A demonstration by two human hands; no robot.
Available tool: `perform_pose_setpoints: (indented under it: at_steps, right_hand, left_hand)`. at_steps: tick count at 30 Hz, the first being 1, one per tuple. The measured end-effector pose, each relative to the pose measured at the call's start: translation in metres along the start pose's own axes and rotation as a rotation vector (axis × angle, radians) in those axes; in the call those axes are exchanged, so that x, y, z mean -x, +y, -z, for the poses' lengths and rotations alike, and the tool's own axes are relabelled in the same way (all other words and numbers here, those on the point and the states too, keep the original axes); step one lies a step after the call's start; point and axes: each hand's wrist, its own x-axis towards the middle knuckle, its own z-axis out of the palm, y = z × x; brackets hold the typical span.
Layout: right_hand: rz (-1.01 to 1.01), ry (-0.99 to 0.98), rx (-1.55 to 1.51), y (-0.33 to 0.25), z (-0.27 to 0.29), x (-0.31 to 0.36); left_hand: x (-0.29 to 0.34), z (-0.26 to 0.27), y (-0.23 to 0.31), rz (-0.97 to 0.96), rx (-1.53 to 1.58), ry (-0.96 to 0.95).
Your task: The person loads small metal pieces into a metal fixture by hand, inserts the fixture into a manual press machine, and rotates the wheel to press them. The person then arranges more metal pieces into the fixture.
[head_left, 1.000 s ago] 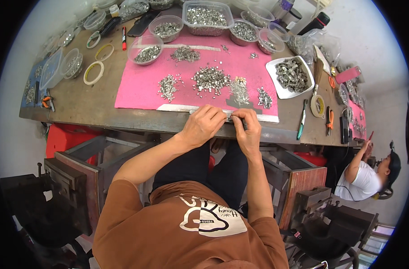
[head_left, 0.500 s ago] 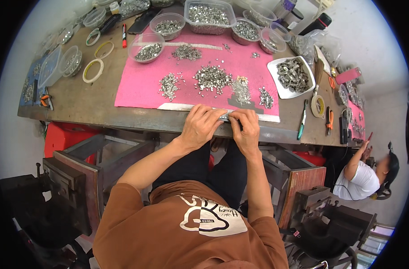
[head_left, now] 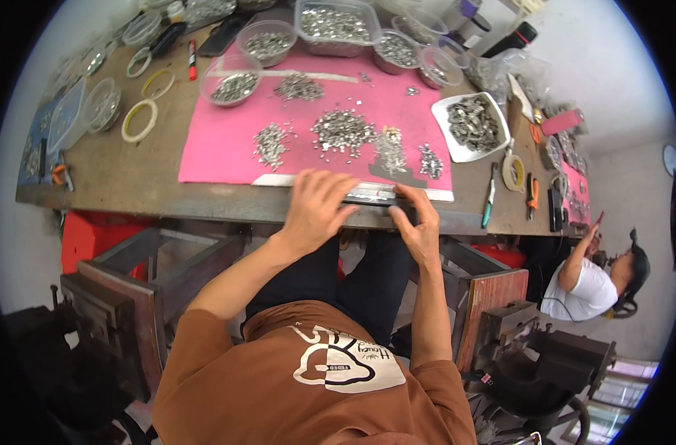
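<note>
At the bench's front edge lies a narrow dark strip (head_left: 371, 201) with small bright metal bits along its upper side. My left hand (head_left: 314, 208) is beside the strip's left end, fingers stretched and thumb apart. By the right end is my right hand (head_left: 421, 225), thumb and forefinger parted around the tip with no firm grip visible. Just beyond, on a pink mat (head_left: 226, 152), are a pile of small silver pieces (head_left: 343, 132), a smaller pile (head_left: 271, 145), thin slivers (head_left: 391, 150) on a grey plate, and a little heap (head_left: 430, 161).
Tubs of metal pieces (head_left: 336, 46) line the back. A white dish (head_left: 440, 122) holds darker pieces. Right of the mat lie a toothbrush (head_left: 490, 194), a tape roll (head_left: 506, 173) and orange-handled pliers (head_left: 532, 194). A co-worker in white (head_left: 579, 289) sits far right.
Both hands have loosened from a pinch at the strip and drawn apart, so more of the dark strip shows between them. The whole view has shifted slightly.
</note>
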Motion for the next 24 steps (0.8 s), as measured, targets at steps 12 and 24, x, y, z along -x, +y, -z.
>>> perform_pose_setpoints:
  at_steps: [12, 24]
  right_hand:
    - [0.186, -0.103, -0.013, 0.016, 0.008, 0.004]
    - [-0.181, 0.468, 0.288, -0.029, 0.146, 0.196]
  left_hand:
    - [0.025, 0.025, -0.045, 0.168, 0.109, -0.14]
    - [-0.064, -0.106, 0.119, -0.085, 0.785, -0.585]
